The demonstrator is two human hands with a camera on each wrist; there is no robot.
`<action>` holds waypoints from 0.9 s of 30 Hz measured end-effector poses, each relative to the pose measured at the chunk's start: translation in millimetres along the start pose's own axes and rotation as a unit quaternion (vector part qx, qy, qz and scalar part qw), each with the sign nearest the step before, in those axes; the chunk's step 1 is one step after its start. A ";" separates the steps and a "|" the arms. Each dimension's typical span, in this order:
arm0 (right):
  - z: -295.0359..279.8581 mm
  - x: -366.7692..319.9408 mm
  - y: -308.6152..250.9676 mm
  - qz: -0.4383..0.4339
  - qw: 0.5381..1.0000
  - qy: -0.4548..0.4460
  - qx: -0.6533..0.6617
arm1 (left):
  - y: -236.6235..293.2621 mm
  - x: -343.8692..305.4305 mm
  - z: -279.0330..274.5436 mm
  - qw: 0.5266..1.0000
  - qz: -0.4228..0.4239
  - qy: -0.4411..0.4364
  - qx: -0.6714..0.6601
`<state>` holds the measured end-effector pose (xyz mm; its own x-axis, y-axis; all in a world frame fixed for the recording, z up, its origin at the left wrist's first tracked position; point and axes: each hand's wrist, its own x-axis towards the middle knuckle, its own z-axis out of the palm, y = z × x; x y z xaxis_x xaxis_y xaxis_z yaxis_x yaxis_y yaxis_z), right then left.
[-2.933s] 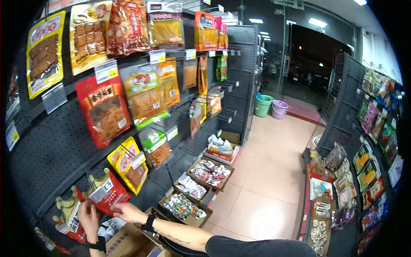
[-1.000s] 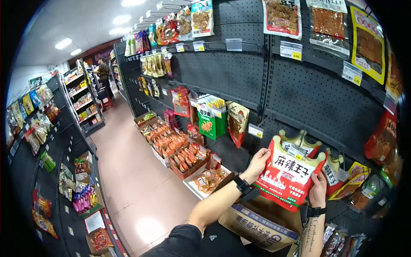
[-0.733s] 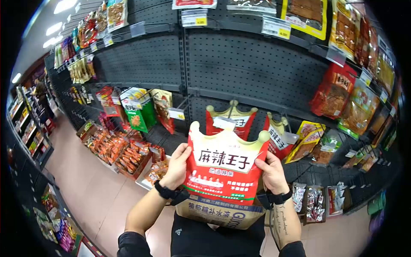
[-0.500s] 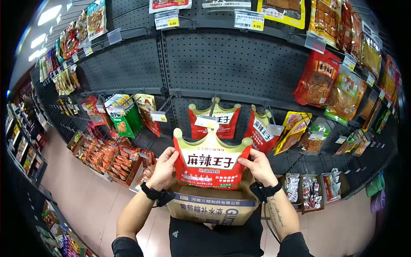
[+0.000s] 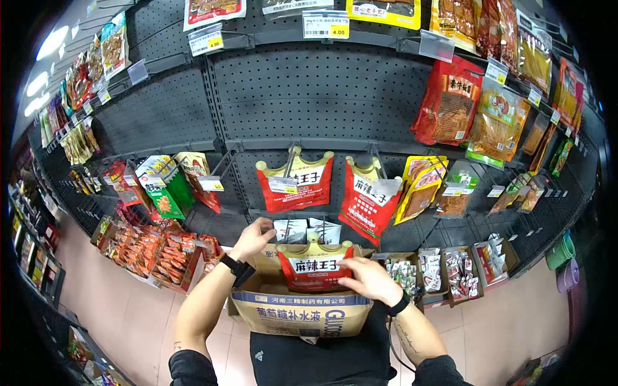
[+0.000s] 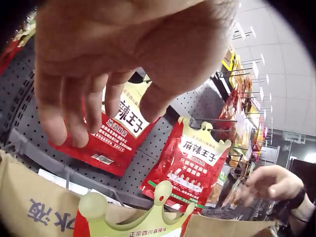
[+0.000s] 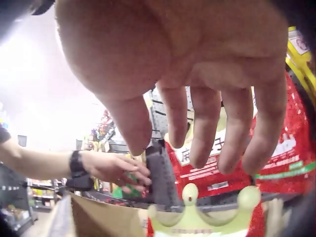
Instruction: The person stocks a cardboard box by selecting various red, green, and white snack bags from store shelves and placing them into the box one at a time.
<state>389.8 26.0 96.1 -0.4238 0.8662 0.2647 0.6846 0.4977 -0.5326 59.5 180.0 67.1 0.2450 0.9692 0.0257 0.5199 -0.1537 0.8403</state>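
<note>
A red snack pouch with a pale, crown-shaped top (image 5: 315, 273) stands in the open cardboard box (image 5: 299, 315), its lower part hidden by the front wall. My left hand (image 5: 255, 239) is off the pouch, above the box's back left side; the left wrist view shows its fingers loosely bent around nothing. My right hand (image 5: 372, 281) hovers by the pouch's right edge, overlapping it in the head view. In the right wrist view its fingers (image 7: 205, 128) hang apart above the crown top, holding nothing. Matching pouches hang behind, one straight (image 5: 296, 183) and one tilted (image 5: 368, 199).
A dark pegboard rack (image 5: 277, 90) with hooks and price tags curves around the front. Yellow packets (image 5: 421, 186) hang to the right, green ones (image 5: 161, 190) to the left. Open cartons of small packets (image 5: 460, 273) line the floor. Green and purple buckets (image 5: 561, 252) stand far right.
Both hands first worked at the hanging pouches, then held one pouch by its sides. It has come down into the box, both hands have let go, and the left has moved away from it.
</note>
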 end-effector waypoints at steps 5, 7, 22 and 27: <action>38.4 -34.0 -19.9 0.025 0.995 -0.035 0.086 | -4.8 50.5 7.3 0.978 0.000 0.208 0.016; 48.3 -42.6 -32.1 0.032 0.997 -0.014 -0.068 | -17.5 77.4 4.8 0.977 -0.026 0.213 -0.013; 75.7 -65.1 -27.6 0.028 0.992 0.048 -0.117 | -25.8 106.3 33.9 0.910 0.104 0.137 -0.377; 66.6 -59.9 -29.0 0.026 0.996 0.047 -0.068 | 4.5 57.4 19.4 0.875 0.101 0.095 -0.463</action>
<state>355.8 -43.2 42.2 -0.3322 0.8883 0.3170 0.7806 0.4476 -0.4362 91.8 231.2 61.9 0.0687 0.9682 0.2407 -0.4268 -0.1896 0.8843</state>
